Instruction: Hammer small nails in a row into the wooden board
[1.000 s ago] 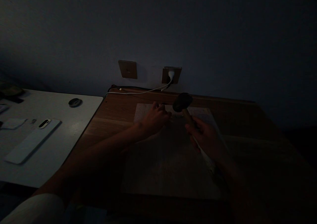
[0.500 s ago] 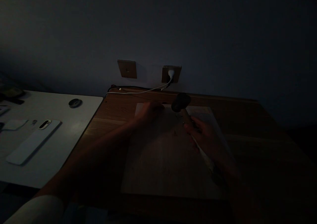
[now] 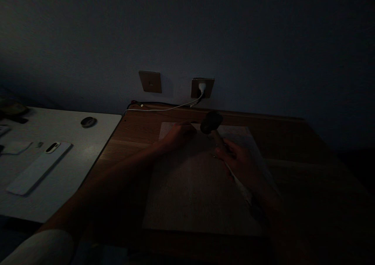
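Note:
The scene is very dark. My right hand is wrapped round the wooden handle of a mallet with a black head, held low over the far part of a pale board on the brown desk. My left hand rests near the board's far left corner, fingers curled together; whether they pinch anything is too dark to see. The mallet head hangs just right of my left fingertips.
A white table adjoins on the left with a white phone, a small dark round object and other small items. On the wall sit a switch plate and a socket with a white plug and cable.
My left hand has drawn back to the left, towards the board's far left corner. The mallet has shifted slightly left and lower with my right hand.

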The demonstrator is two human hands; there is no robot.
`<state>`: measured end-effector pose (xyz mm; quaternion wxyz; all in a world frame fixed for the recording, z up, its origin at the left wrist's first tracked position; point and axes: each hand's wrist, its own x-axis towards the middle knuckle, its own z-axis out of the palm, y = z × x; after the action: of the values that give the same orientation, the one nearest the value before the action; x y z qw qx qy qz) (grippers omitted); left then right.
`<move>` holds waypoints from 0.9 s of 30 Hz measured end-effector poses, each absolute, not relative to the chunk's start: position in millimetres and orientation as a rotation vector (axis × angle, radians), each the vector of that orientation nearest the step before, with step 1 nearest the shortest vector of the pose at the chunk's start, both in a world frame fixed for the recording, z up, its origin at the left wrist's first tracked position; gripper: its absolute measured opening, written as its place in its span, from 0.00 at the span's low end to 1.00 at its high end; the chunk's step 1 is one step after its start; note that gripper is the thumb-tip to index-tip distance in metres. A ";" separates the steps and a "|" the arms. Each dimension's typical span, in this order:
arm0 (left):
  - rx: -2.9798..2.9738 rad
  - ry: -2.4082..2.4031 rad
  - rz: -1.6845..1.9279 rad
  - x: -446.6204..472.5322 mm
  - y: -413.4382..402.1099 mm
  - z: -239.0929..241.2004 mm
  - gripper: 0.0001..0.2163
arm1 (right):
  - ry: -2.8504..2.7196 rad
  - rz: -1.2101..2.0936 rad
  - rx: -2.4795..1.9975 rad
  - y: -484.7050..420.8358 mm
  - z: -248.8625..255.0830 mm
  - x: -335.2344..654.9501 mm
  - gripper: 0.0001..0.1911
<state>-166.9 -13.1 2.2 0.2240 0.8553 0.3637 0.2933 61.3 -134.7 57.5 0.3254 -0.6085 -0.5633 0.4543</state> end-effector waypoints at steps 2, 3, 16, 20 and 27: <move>2.341 1.016 0.820 -168.0 -11.8 0.9 0.10 | -1.491 1.192 -1.607 -135.1 59.3 60.7 0.15; 2.328 1.029 0.834 -168.5 -11.2 0.2 0.10 | -1.491 1.189 -1.611 -135.3 59.8 60.6 0.16; 2.260 1.075 0.775 -170.2 -10.4 -1.2 0.10 | -1.455 1.204 -1.581 -135.2 59.5 59.3 0.17; 2.274 1.092 0.799 -169.2 -11.1 -0.2 0.10 | -1.454 1.201 -1.597 -135.6 60.6 58.3 0.17; 2.394 0.998 0.777 -165.8 -11.0 -2.2 0.10 | -1.476 1.229 -1.607 -135.3 60.2 56.5 0.17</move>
<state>-165.8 -11.0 -2.2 0.2155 0.8634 0.3598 0.2803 56.5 -135.3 60.2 0.3131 -0.6093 -0.5599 0.4661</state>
